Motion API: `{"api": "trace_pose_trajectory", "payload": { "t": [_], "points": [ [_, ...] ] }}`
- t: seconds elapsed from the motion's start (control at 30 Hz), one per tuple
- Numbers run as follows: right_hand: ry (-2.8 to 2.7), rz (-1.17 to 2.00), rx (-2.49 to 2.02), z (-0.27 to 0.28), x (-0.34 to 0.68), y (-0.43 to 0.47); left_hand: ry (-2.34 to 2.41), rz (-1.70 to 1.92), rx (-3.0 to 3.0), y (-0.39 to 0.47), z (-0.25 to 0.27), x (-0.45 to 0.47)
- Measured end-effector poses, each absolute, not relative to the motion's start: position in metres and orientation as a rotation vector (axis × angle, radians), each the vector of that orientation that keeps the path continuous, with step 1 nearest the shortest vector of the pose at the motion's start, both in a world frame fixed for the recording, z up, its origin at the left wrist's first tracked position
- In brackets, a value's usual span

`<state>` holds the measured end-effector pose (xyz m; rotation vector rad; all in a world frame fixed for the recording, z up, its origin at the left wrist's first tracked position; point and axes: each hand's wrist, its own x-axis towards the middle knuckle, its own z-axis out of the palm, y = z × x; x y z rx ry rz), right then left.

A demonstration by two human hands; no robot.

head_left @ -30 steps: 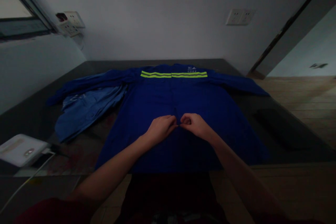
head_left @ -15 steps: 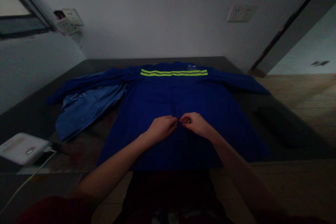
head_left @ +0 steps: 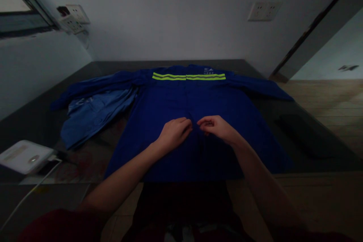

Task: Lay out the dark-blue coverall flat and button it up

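Note:
A dark blue work jacket (head_left: 167, 100) with yellow-green reflective stripes across the chest lies spread flat, front up, its sleeves stretched out to both sides. My left hand (head_left: 174, 132) is closed at the jacket's middle front seam, fingers pinched on the cloth. Just across the seam, my right hand (head_left: 217, 126) is also closed in a pinch at the front edge, its thumb and fingertips curled together. A small crease runs in the cloth between the two hands. The fingertips are dim, so the exact bit of cloth they hold is hard to see.
A lighter blue folded garment (head_left: 96, 117) lies partly under the jacket's sleeve at left. A white device (head_left: 27, 157) with a cable sits on the dark table (head_left: 164, 62) at front left. A black flat object (head_left: 303, 134) lies at right. Wall sockets (head_left: 265, 10) are behind.
My right hand has shifted slightly up and to the right, widening the gap between the hands. My left hand stays at the seam. The view has tilted slightly.

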<state>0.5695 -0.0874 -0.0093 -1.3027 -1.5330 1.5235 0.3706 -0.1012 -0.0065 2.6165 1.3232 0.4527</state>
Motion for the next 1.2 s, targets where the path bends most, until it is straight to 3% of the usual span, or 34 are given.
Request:
{"api": "trace_pose_trajectory", "payload": {
  "t": [0.93,1.07,1.2],
  "points": [
    [-1.607,1.612,-1.202,-0.013,0.567,-0.089,1.322,0.437,2.657,-0.101,-0.013,0.372],
    [-1.720,1.466,-1.179,-0.014,0.568,-0.088,1.317,0.533,2.528,-0.099,-0.017,0.370],
    [-1.886,1.088,-1.219,-0.013,0.567,-0.086,1.286,0.629,2.441,-0.098,-0.017,0.370]
  ]
}}
